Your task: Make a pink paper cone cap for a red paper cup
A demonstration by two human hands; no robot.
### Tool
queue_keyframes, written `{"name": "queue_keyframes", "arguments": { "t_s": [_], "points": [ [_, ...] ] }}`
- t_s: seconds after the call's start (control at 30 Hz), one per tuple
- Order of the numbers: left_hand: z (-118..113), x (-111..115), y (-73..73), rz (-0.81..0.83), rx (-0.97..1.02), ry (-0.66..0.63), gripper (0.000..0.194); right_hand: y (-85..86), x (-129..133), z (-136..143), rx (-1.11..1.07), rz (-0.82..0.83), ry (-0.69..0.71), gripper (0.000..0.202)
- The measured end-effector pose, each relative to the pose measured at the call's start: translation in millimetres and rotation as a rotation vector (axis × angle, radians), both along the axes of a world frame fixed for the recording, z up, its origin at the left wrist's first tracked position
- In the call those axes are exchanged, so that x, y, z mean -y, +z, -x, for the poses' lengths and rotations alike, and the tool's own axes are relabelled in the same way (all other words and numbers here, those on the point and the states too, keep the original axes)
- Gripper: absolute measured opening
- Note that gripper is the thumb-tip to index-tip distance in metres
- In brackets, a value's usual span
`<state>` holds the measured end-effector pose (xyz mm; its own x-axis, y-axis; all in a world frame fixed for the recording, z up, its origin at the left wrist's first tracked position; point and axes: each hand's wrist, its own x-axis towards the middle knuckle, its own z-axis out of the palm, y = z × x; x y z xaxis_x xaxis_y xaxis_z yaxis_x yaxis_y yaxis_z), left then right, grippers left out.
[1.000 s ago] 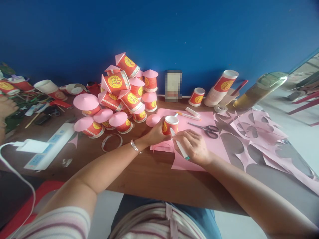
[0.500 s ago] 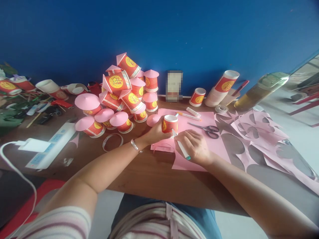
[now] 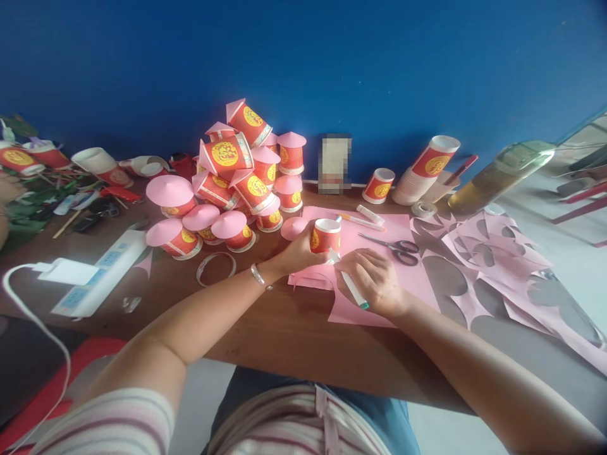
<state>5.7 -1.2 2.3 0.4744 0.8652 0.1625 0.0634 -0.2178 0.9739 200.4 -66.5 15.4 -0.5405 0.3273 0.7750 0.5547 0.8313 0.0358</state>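
My left hand (image 3: 302,253) is wrapped round a red paper cup (image 3: 325,236) with yellow print, its white rim facing up. Closed round a white marker (image 3: 351,287) with a green end, my right hand (image 3: 372,281) is just right of the cup. The marker's upper tip is at the cup's lower edge; whether it touches cannot be made out. Both hands are over a pink paper sheet (image 3: 403,303). Behind my right hand, scissors (image 3: 403,251) lie on the sheet, near an orange-and-white marker (image 3: 360,222) and another white marker (image 3: 370,215).
Several red cups with pink cone tops (image 3: 227,155) are piled at the left back. A power strip (image 3: 102,272) lies at left, a white ring (image 3: 215,270) beside it. At right are pink paper scraps (image 3: 497,253), stacked cups (image 3: 412,183), tape (image 3: 423,208) and a bottle (image 3: 497,174).
The whole view has shifted slightly. My right hand and the marker have moved a little to the right relative to the cup. Both hands keep their holds.
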Motion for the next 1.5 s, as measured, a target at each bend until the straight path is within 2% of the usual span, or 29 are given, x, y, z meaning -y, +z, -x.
{"name": "queue_keyframes", "arguments": {
  "t_s": [0.13, 0.4, 0.6, 0.73, 0.87, 1.17, 1.3, 1.5],
  "points": [
    [0.2, 1.1, -2.3, -0.098, -0.076, 0.045, 0.048, -0.8, 0.3, 2.6, 0.024, -0.002, 0.008, 0.017],
    [-0.7, -3.9, -11.4, -0.218, -0.07, 0.039, 0.053, -1.6, -0.9, 3.8, 0.073, 0.01, -0.007, 0.015],
    [-1.7, -2.4, -7.8, -0.23, -0.039, 0.066, 0.043, -2.0, -1.1, 4.2, 0.075, 0.017, -0.008, 0.015],
    [-3.8, -0.1, -4.0, -0.211, -0.022, 0.073, 0.034, -3.5, -0.5, 3.2, 0.069, 0.026, -0.011, 0.017],
    [-4.6, -0.2, -3.5, -0.199, -0.005, 0.09, 0.033, -5.0, -0.6, 2.3, 0.067, 0.022, -0.016, 0.018],
    [-2.2, 0.2, 0.9, -0.11, -0.057, 0.006, 0.024, -3.9, -1.2, 1.4, 0.024, -0.008, -0.007, 0.02],
    [-2.8, 2.6, 4.8, -0.081, -0.06, 0.046, 0.026, -1.8, -0.3, 0.5, -0.013, -0.012, -0.002, 0.022],
    [-1.7, 1.8, 6.1, -0.032, -0.026, 0.01, 0.032, -0.6, -0.1, -0.2, -0.013, -0.006, 0.0, 0.023]
  ]
}}
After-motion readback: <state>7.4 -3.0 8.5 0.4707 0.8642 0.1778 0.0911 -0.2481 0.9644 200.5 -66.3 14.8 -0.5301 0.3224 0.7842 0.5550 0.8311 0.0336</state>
